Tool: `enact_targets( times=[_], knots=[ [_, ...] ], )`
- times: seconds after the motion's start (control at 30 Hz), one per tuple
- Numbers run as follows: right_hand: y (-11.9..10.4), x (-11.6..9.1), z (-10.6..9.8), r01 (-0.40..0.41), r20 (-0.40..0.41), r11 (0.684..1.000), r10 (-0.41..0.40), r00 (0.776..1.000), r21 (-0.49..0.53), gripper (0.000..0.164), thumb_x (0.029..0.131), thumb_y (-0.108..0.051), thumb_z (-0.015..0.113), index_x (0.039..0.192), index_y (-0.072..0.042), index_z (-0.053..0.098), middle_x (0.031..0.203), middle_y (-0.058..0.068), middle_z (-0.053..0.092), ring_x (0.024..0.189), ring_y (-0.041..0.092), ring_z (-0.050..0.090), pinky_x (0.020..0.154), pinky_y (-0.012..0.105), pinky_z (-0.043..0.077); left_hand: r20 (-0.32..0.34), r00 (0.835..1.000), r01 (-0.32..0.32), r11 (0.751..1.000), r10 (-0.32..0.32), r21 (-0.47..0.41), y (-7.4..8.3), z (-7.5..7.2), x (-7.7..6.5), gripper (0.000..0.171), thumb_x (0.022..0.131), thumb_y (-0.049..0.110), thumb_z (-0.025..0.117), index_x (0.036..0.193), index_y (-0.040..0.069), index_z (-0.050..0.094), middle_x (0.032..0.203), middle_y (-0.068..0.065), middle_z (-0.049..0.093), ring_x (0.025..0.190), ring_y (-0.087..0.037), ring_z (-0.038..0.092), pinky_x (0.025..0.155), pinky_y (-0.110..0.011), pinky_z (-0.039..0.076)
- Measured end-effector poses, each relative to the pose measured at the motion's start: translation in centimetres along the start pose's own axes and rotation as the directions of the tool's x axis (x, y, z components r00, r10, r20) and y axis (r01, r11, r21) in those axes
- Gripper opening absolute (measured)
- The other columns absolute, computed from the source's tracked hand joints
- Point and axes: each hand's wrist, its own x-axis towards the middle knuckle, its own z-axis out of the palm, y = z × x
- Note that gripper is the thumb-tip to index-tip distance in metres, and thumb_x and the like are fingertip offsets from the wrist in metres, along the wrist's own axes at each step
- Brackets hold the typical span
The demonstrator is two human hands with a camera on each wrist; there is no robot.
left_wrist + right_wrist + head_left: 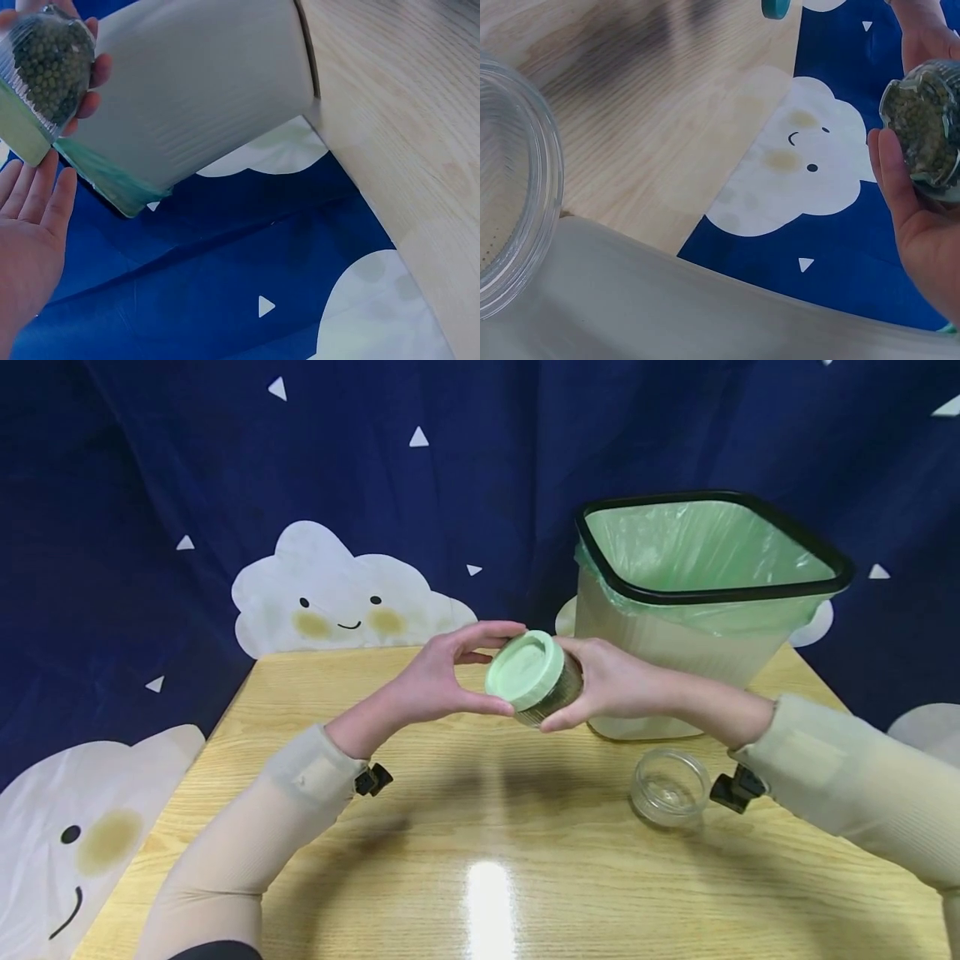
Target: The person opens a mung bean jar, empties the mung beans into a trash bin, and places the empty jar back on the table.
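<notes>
A clear ribbed jar [561,695] of small green beans [51,71] is held tilted above the table, its pale green lid [525,670] facing left and toward me. My right hand [618,681] grips the jar's body, thumb below and fingers behind it. From the other side my left hand [435,681] spans the lid, with the thumb at its lower edge and fingertips at its upper edge. In the left wrist view, the fingers of that hand reach up to the lid's rim. Part of the jar is hidden behind the right hand.
An uncovered clear glass container [670,795] stands on the wooden table [420,877] below my right forearm. Behind that arm is a white bin [645,631] with a black rim and green liner. A blue curtain [495,468] with white clouds hangs beyond the table.
</notes>
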Motion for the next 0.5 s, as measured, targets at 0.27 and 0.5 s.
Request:
enact_targets(
  times=[0.27, 0.5],
  knots=[
    [-0.29, -0.18, -0.16, 0.005, 0.021, 1.0, -0.006, 1.0, 0.029, 0.069, 0.065, -0.023, 0.092, 0.121, -0.004, 0.056, 0.103, 0.002, 0.064, 0.092, 0.017, 0.059, 0.081, 0.035, 0.049, 0.06, 0.997, -0.043, 0.999, 0.044, -0.016, 0.35, -0.2, 0.27, 0.086, 0.068, 0.003, 0.089, 0.142, 0.003, 0.046, 0.141, -0.004, 0.051, 0.124, -0.015, 0.05, 0.098, -0.034, 0.045],
    [-0.43, -0.23, -0.18, 0.016, 0.03, 0.999, -0.018, 0.999, 0.039, 0.066, 0.065, -0.023, 0.092, 0.117, -0.003, 0.057, 0.103, 0.002, 0.064, 0.092, 0.017, 0.059, 0.082, 0.035, 0.049, 0.166, 0.983, -0.071, 0.995, 0.081, -0.067, 1.04, -0.54, 0.6, 0.086, 0.072, 0.002, 0.085, 0.146, 0.004, 0.041, 0.146, -0.001, 0.045, 0.13, -0.015, 0.044, 0.102, -0.037, 0.042]
  ],
)
